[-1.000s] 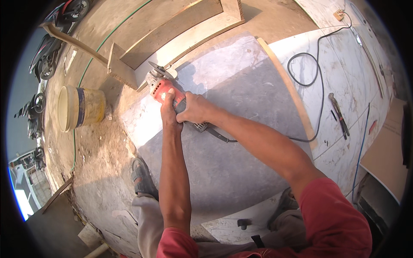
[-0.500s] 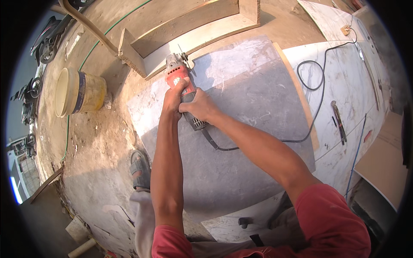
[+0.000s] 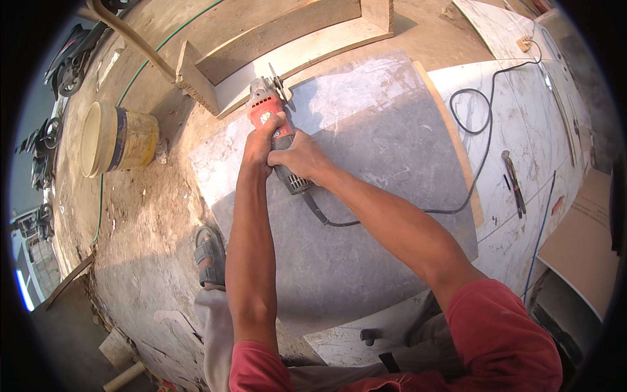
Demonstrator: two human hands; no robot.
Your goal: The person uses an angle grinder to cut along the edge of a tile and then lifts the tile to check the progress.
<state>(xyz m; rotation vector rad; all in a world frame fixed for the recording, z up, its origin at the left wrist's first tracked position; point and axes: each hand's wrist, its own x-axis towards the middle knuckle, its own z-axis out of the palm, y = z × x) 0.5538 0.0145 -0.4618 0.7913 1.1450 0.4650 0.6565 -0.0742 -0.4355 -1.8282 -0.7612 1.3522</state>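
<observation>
An angle grinder (image 3: 264, 114) with a red body and dark rear grip is in both my hands, near the far left part of a large grey slab (image 3: 366, 261). My left hand (image 3: 258, 145) wraps round the red body from the left. From the right, my right hand (image 3: 303, 158) closes round the dark grip just behind it. The cutting disc (image 3: 279, 82) stands on edge at the tool's far right side, over the slab's far edge; whether it touches the slab I cannot tell. A black power cord (image 3: 318, 210) runs from the grinder's rear, passing beneath my right forearm.
Beyond the slab sits a wooden frame (image 3: 281, 37). A yellowish bucket (image 3: 137, 138) lies tipped at left, by a green hose (image 3: 139, 72). White marbled slabs (image 3: 496, 215) on the right bear pincers (image 3: 513, 175) and the looped cord. My sandalled foot (image 3: 210, 255) is beside the grey slab.
The grinder and both hands have shifted very slightly left and away from me. Its disc now appears a little more turned. My grip is the same.
</observation>
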